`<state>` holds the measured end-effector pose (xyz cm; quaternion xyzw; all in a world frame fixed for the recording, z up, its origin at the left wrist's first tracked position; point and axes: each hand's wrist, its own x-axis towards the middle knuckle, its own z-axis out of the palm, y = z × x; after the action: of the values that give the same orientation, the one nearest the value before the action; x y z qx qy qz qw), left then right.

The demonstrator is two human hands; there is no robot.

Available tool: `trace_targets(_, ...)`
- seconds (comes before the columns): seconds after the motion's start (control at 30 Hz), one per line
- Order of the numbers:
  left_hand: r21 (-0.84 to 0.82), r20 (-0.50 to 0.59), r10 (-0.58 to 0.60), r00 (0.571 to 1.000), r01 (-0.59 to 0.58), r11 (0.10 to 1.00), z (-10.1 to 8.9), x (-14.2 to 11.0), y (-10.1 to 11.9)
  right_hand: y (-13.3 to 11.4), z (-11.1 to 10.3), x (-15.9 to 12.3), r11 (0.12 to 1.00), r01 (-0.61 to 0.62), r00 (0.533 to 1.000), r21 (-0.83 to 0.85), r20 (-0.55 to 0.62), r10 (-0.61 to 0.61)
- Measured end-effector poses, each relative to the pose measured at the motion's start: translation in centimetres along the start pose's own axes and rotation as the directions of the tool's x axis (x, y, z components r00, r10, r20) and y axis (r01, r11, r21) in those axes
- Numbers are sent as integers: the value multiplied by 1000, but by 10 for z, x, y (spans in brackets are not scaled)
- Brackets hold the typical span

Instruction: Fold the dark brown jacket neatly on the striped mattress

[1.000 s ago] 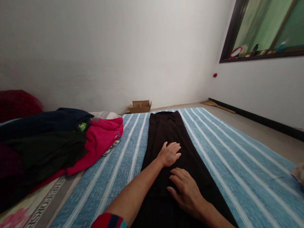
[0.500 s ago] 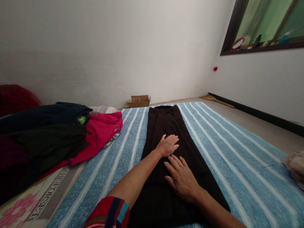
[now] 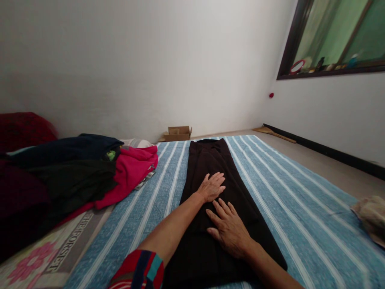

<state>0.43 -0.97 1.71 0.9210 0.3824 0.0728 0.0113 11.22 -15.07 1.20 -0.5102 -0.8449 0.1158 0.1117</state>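
A dark brown-black garment, which looks like folded trousers (image 3: 207, 160), lies lengthwise on a blue sheet with white stripes (image 3: 270, 192). Its waistband is at the far end. My left hand (image 3: 212, 187) rests flat on the middle of the garment, fingers spread and pointing right. Just nearer to me, my right hand (image 3: 230, 228) also lies on the cloth with its fingers apart. Neither hand grips anything. The garment's near end runs partly under my forearms.
To the left lies a heap of clothes with a bright pink garment (image 3: 135, 168) and a dark green one (image 3: 78, 180). A cardboard box (image 3: 179, 133) stands by the wall. At the right edge is a beige bundle (image 3: 371, 218); a broom (image 3: 275, 133) lies on the floor.
The view has tilted up slightly, so most things sit a little lower in the picture. Both hands stay flat on the dark garment, almost in the same place.
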Motion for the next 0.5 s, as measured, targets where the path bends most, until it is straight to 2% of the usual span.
trace_targets(0.1, -7, -25, -105, 994, 105, 994, -7, -15, 6, -1, -1, -1, 1000, -1, 1000, 14, 0, 1)
trace_targets(0.23, -10, 48, -231, 972, 231, 973, -10, -41, 11, -2, -2, -1, 999, 13, 1000, 34, -13, -13)
trace_targets(0.37, -15, 108, -277, 955, 280, 960, -6, -57, 11, -2, -1, -1, 999, 16, 1000, 43, -12, -16)
trace_targets(0.5, -24, 109, -282, 953, 287, 958, -4, -59, 9, -3, -1, 0, 999, 14, 1000, 46, -12, -14)
